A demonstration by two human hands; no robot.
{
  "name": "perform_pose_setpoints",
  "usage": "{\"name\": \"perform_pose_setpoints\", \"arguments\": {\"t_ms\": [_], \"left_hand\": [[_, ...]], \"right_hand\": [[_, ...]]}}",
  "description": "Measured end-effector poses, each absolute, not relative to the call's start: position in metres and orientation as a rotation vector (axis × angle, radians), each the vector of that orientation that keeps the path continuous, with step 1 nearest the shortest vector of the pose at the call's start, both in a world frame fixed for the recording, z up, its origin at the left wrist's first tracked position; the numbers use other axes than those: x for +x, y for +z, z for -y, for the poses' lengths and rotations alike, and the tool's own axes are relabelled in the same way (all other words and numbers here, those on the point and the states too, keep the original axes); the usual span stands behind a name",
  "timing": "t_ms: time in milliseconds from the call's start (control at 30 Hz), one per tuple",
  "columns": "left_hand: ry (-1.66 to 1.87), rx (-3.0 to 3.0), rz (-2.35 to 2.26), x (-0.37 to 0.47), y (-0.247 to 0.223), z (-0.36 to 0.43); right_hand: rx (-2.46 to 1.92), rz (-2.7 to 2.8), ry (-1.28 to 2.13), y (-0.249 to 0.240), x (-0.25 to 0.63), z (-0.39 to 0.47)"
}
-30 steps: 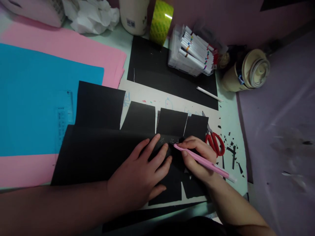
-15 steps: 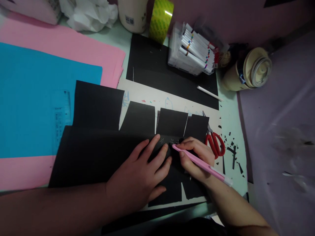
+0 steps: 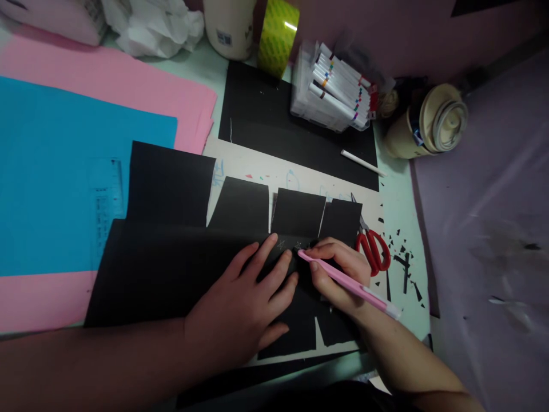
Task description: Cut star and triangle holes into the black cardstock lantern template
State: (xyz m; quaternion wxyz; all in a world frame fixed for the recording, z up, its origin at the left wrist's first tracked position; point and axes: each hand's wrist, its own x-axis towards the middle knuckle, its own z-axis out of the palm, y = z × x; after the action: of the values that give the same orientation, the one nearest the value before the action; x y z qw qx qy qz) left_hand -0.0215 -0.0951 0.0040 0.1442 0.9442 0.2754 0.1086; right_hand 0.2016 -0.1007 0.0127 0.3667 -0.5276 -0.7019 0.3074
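Observation:
A black sheet (image 3: 171, 257) with slits cut into its upper and lower edges lies in the middle. My left hand (image 3: 244, 297) rests flat on it, fingers spread, pressing the paper. In my right hand (image 3: 343, 274) is a pink pen-like tool (image 3: 338, 276), its tip touching the black sheet just right of my left fingertips. Small pale star outlines (image 3: 298, 245) show beside the tip. Red-handled scissors (image 3: 374, 252) lie right of my right hand, their blades partly under the sheet.
Blue paper (image 3: 51, 171) and pink paper (image 3: 171, 86) lie left, with a clear ruler (image 3: 107, 200). Behind are yellow tape (image 3: 278, 40), a marker box (image 3: 330, 91), a lidded cup (image 3: 429, 126) and another black sheet (image 3: 257, 114). Black scraps (image 3: 405, 269) are scattered right.
The whole view has shifted slightly. Both hands keep nearly the same place on the sheet, and the pink tool's tip stays near the small stars.

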Motion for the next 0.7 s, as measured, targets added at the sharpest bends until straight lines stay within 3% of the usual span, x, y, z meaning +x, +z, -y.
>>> {"name": "perform_pose_setpoints", "arguments": {"t_ms": [700], "left_hand": [[0.299,2.735,-0.797,-0.0210,0.0046,0.0945]], "right_hand": [[-1.496,1.800,0.770,0.0169,0.1984,0.0984]]}}
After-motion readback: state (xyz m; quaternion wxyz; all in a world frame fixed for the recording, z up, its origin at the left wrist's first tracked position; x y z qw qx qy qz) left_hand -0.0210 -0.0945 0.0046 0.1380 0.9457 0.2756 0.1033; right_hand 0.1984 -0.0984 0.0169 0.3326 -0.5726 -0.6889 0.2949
